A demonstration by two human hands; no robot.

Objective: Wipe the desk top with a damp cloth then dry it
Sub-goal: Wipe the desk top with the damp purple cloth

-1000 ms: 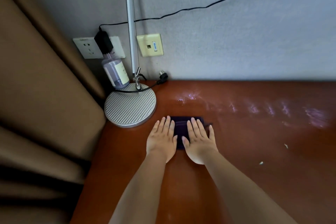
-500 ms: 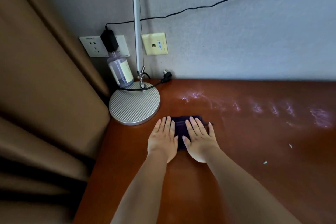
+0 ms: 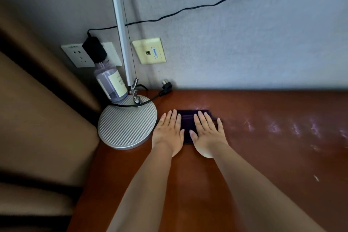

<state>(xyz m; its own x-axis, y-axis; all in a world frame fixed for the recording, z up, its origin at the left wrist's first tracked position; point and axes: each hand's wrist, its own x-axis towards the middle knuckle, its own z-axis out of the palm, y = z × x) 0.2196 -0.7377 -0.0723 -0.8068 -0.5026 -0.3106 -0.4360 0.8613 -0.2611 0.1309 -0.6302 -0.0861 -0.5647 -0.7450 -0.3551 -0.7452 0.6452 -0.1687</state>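
Pressing dark cloth [image 3: 188,125] flat: left hand [image 3: 168,133], right hand [image 3: 208,133] (fingers straight).

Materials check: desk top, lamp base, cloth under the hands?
Desk top: looks like reddish-brown wood or veneer with a semi-gloss coat; it throws soft reflections. Lamp base: likely metal or silver-painted plastic, matte with ribbed grooves. Cloth: dark woven fabric, folded flat, no shine; left hand and right hand press it.

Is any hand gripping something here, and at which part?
Nothing is gripped. The left hand and right hand press flat on the dark cloth, one on each half.
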